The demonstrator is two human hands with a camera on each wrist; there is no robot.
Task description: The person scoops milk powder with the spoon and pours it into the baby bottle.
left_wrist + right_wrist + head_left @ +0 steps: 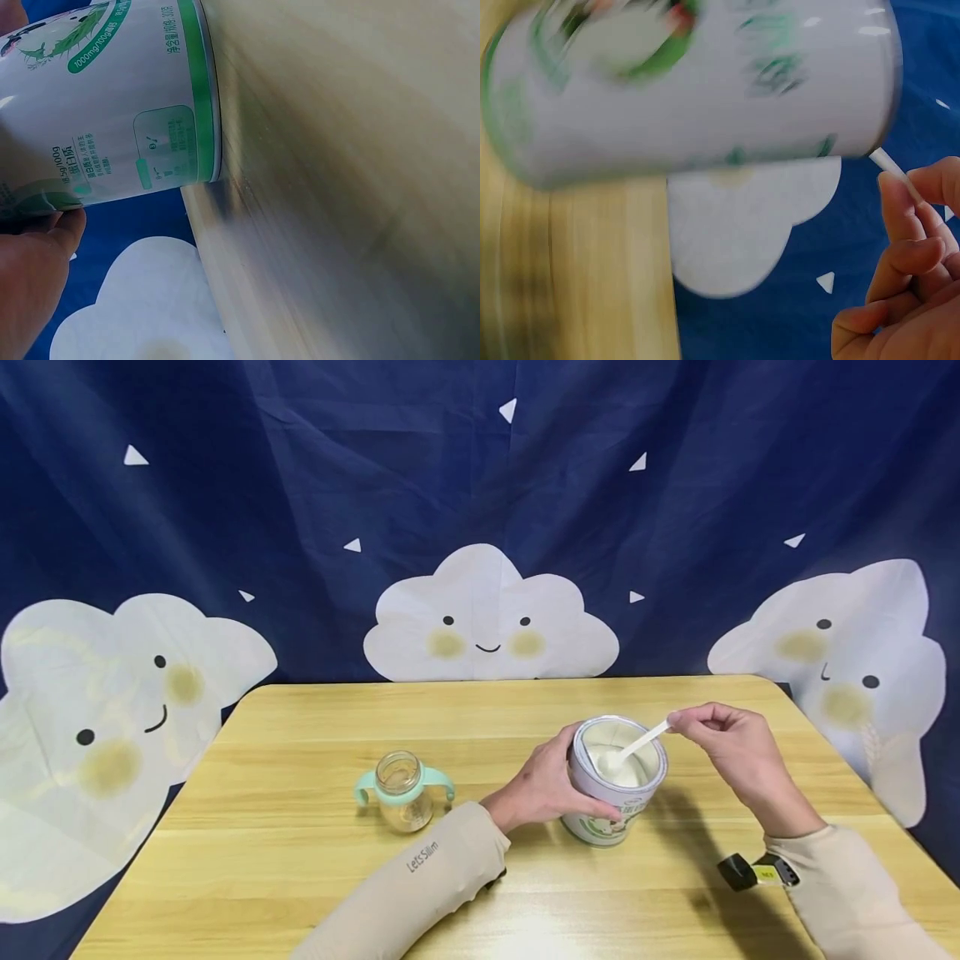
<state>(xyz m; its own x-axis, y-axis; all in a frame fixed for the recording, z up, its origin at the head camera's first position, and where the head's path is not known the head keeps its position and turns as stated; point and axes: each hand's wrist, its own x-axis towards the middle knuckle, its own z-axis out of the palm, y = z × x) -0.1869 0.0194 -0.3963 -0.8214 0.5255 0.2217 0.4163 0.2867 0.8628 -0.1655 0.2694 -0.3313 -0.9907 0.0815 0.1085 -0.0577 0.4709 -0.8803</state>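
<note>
A white milk powder can with green print is held by my left hand, fingers round its far side and thumb across the front. Its open top shows pale powder inside. My right hand pinches the handle end of a white scoop between thumb and fingers, above the can's right rim. The scoop's lower end is down in the powder. In the left wrist view, fingers press the side of the can. The right wrist view shows the scoop handle slanting past the can's rim.
To the left of the can stands a clear baby bottle, uncapped, with mint green handles. Everything rests on a light wooden table. Behind it hangs a dark blue cloth with smiling white clouds.
</note>
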